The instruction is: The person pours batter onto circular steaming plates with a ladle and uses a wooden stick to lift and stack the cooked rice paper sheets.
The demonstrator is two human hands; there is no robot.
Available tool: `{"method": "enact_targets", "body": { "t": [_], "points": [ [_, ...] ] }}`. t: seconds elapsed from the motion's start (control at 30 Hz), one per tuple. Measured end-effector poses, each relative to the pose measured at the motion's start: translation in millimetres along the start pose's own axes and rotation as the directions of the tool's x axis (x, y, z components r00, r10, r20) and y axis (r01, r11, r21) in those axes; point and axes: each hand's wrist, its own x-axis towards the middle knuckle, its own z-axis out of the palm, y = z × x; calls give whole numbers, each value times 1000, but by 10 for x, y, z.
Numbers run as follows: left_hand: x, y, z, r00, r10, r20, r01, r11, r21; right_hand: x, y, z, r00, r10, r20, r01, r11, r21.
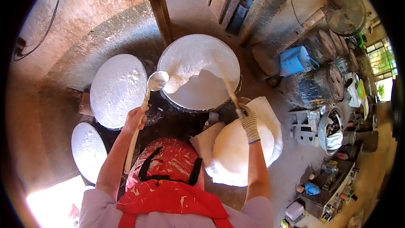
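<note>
My left hand [136,119] is closed around the pale, coated handle of a long ladle [158,80]. The ladle's round bowl is up beside the left rim of a wide, round pan [201,110]. Inside that pan lies a white mass [206,88], rough at the back and left, smooth at the front. My right hand [249,123], in a striped glove, grips a long stick [230,93] whose far end reaches into the white mass; its tip is hard to make out. Below the right hand, an open white sack [273,116] holds a pale rounded mound [228,147].
Two more round pans of white material, a larger one [118,90] and a smaller one [88,152], stand at the left. A wooden post [156,4] rises behind. On the right are a blue bucket [293,61], concrete blocks [304,126], a metal basin [322,133] and a fan [346,12].
</note>
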Motion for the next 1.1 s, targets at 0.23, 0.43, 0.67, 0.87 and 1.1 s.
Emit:
{"method": "enact_targets", "body": {
  "t": [0.23,0.43,0.67,0.87,1.1],
  "points": [
    [-19,-23,-133,992,40,123,-35,998,-42,-662,-533,681,962,251,106,-252,968,-7],
    [-80,0,-271,972,82,219,-46,985,-164,-1441,-1134,1439,973,117,-197,-144,981,-132],
    [-228,396,-335,932,295,212,-169,869,-466,-1049,-1603,3303,928,367,-69,-214,672,709],
    [-407,210,-556,946,249,206,-113,851,-512,-591,-1405,4052,827,554,96,-394,450,801],
    [-413,-132,-700,966,156,206,-25,849,-527,-1331,-1085,3653,812,545,211,-407,269,873]
  ]
}}
